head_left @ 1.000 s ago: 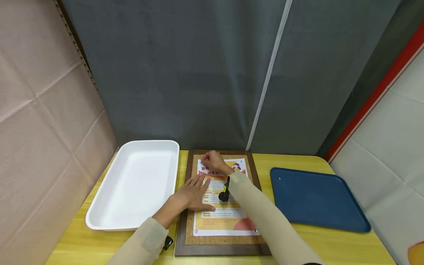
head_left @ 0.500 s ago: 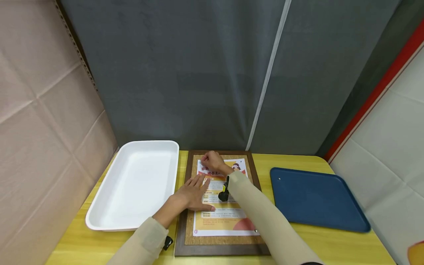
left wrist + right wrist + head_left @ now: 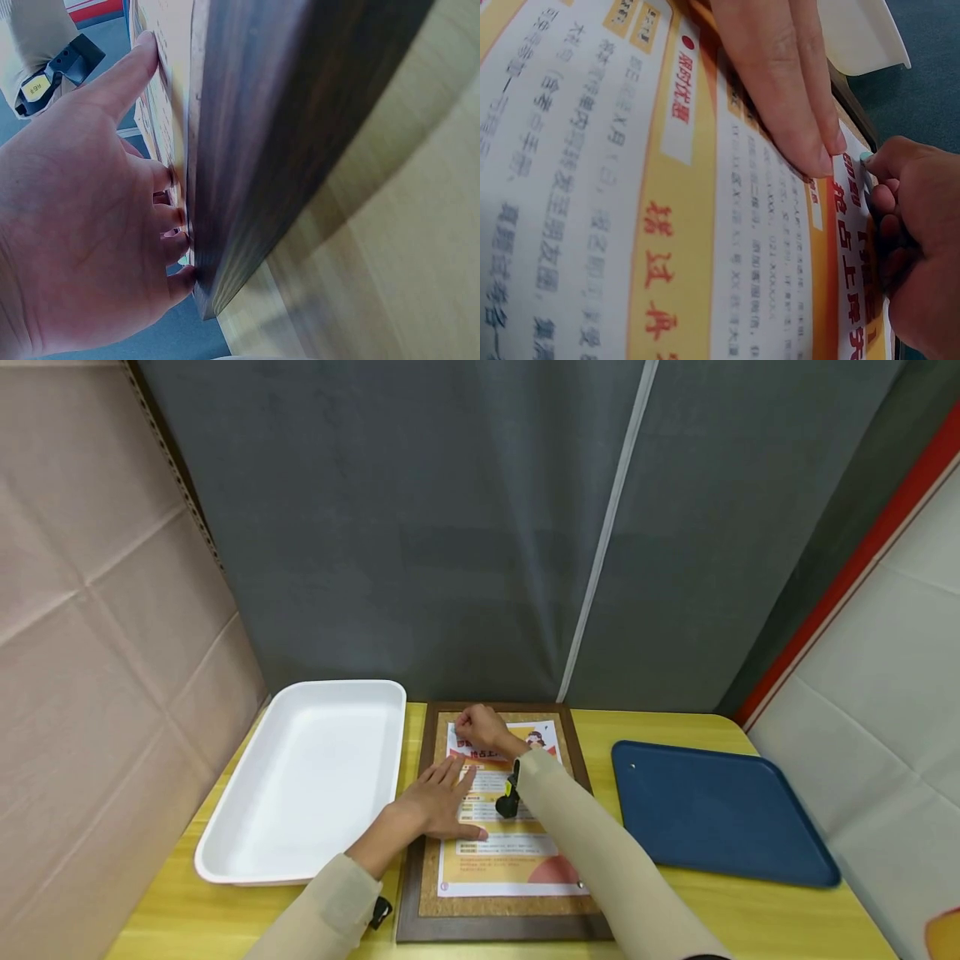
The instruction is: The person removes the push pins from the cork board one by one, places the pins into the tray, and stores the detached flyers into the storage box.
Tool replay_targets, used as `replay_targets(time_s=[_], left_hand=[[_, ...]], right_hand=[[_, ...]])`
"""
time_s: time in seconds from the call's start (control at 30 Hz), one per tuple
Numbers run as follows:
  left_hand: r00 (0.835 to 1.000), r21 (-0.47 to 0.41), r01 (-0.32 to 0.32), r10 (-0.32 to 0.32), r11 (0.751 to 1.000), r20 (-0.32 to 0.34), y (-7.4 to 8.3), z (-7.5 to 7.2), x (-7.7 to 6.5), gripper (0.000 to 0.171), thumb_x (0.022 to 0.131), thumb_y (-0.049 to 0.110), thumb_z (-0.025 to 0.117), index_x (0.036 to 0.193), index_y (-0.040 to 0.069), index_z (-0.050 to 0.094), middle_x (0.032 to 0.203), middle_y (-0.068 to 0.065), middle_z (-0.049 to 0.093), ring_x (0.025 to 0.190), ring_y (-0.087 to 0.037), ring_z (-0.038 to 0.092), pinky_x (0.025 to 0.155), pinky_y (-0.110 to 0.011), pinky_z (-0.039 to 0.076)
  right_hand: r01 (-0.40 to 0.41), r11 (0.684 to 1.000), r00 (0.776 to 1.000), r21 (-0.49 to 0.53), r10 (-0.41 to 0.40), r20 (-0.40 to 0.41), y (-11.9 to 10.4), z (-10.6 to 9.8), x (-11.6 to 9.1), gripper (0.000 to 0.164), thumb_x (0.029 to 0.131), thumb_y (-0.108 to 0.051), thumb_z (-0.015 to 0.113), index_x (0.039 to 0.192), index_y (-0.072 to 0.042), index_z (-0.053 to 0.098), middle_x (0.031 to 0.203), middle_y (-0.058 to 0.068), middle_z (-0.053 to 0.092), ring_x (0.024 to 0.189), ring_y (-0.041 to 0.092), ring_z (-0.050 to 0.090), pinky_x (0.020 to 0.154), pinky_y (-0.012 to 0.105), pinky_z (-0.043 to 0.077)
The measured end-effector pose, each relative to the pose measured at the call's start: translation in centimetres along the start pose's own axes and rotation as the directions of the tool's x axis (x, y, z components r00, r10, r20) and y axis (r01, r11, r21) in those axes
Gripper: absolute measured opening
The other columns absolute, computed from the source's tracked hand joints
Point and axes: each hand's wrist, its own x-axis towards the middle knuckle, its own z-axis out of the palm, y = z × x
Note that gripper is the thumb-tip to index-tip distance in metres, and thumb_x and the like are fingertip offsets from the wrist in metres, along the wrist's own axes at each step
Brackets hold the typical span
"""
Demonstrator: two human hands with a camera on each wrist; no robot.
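A printed poster [image 3: 517,864] lies on a cork board [image 3: 510,904] with a brown wooden frame [image 3: 502,929]. My left hand [image 3: 437,797] rests on the poster's left part, fingers spread; its fingertips reach the sheet past the frame in the left wrist view. At the poster's far left corner is my right hand [image 3: 483,727], its fingers curled. In the right wrist view its thumb tip is against a small pale green thumbtack [image 3: 866,157]. A small silver tack [image 3: 581,884] sits at the near right corner, and a small dark spot marks the far right one.
To the left stands a white tray [image 3: 206,860] with raised walls. A dark blue tray [image 3: 720,810] lies to the right on the yellow wooden table [image 3: 765,914]. A grey curtain [image 3: 420,527] hangs behind the board.
Both hands stay in place on the poster. Only a very slight shift of the whole head view shows.
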Motion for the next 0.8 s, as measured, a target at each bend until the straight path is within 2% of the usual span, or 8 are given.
replay_targets(time_s=[0.47, 0.8], left_hand=[[1.0, 0.011, -0.008, 0.008, 1.0, -0.004, 0.0, 0.1, 0.3, 0.113, 0.09, 0.083, 0.057, 0.17, 0.012, 0.023, 0.178, -0.014, 0.013, 0.164, -0.031, 0.015, 0.13, -0.051, 0.02], [1.0, 0.005, -0.005, 0.005, 1.0, -0.004, 0.0, 0.0, 0.3, 0.113, 0.09, 0.083, 0.057, 0.17, 0.012, 0.022, 0.177, -0.015, 0.014, 0.164, -0.032, 0.015, 0.13, -0.051, 0.02]], right_hand=[[0.0, 0.997, 0.999, 0.079, -0.003, 0.038, 0.5, -1.0, -0.5, 0.011, 0.101, -0.011, 0.066, 0.098, -0.005, 0.075, 0.09, 0.003, 0.07, 0.076, 0.01, 0.059, 0.072, 0.022, 0.047], [0.052, 0.996, 0.998, 0.078, -0.055, 0.041, 0.7, -1.6, -0.9, 0.013, 0.098, -0.007, 0.066, 0.098, -0.002, 0.078, 0.088, 0.004, 0.073, 0.073, 0.009, 0.058, 0.071, 0.021, 0.048]])
